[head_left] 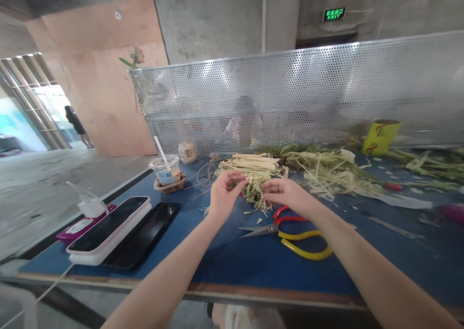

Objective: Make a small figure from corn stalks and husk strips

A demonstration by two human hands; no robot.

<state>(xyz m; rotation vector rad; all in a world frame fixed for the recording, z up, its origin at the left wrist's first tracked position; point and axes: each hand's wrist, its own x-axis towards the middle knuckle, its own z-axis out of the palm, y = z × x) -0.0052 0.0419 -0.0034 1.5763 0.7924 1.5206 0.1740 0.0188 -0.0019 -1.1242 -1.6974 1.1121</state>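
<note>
My left hand (226, 193) is at the near left side of a heap of dried, crumpled greenery (257, 191). Its thumb and forefinger come together at the heap's edge; whatever is between them is too small to make out. From the right, my right hand (286, 193) reaches to the same heap, fingers extended and slightly bent, the tips at the leafy bits. Behind the hands lies a bundle of pale, dry stalks (253, 162). Scissors with red and yellow handles (306, 249) rest below my right hand, their blades parted slightly and pointing left.
More withered stalks and husks (326, 169) spread to the right, near a yellow roll (381, 136) and a knife-like blade (393, 227). At left are a drink cup (166, 171), a jar (187, 153) and phones (143, 237). A perforated metal screen (217, 106) stands behind the blue table.
</note>
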